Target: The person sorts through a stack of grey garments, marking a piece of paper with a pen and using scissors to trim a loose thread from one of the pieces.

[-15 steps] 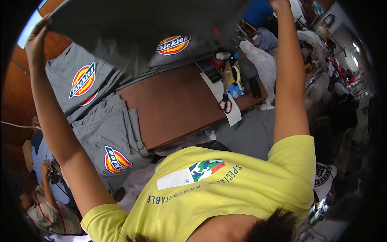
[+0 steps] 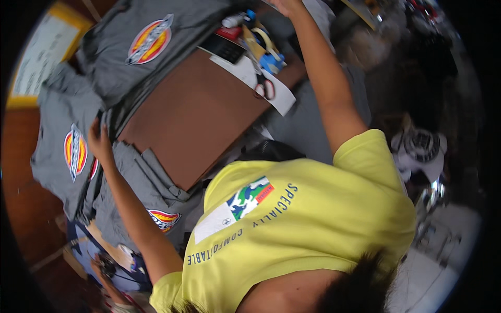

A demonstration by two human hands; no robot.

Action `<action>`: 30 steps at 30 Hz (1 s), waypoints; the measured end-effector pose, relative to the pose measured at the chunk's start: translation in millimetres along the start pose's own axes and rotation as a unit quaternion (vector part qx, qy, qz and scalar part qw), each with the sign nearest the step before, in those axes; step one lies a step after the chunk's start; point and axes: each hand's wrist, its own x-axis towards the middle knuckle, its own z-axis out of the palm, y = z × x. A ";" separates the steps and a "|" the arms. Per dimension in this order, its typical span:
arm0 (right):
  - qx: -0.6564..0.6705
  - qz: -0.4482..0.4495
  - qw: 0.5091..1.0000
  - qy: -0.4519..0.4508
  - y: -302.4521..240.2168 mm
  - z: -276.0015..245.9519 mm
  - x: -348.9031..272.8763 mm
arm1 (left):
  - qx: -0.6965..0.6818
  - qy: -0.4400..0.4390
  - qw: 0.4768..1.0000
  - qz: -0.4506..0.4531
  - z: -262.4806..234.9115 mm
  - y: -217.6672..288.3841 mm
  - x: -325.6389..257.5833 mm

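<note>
I hold a grey shirt (image 2: pixel 156 47) with a round red and yellow badge, spread over the far left of a brown tabletop (image 2: pixel 193 120). My left hand (image 2: pixel 99 141) pinches its lower left edge, just above a pile of similar grey shirts (image 2: pixel 62 156). At the top edge of the picture, my right hand (image 2: pixel 284 6) is stretched far forward and grips the shirt's other side; its fingers are partly cut off. Another folded grey shirt (image 2: pixel 151 198) lies at the table's near edge, by my left forearm.
Red-handled scissors (image 2: pixel 263 88) lie on a white paper strip (image 2: pixel 245 73) at the table's far side. Beside them are a blue tape dispenser (image 2: pixel 271 62) and a black flat device (image 2: pixel 224 47). A yellow-edged sheet (image 2: pixel 36 57) lies far left. Cluttered goods fill the right.
The grey shirt has come down from overhead toward the table. My left hand dropped with it to the shirt pile, and my right arm stayed stretched forward.
</note>
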 end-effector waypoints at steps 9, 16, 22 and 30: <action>-0.170 0.223 0.827 0.488 101.8 -245.9 -408.1 | 0.237 -0.089 0.961 0.106 92.2 28.5 -181.2; -0.176 0.293 0.656 0.673 232.6 -231.7 -589.4 | 0.314 -0.090 0.944 0.050 104.2 40.3 -181.2; -0.187 0.303 0.656 0.666 230.9 -187.2 -576.4 | 0.302 -0.100 0.946 0.062 99.7 32.2 -178.8; -0.687 0.170 0.632 0.316 150.3 -162.7 -429.3 | 0.298 -0.075 0.947 0.089 101.4 37.2 -183.8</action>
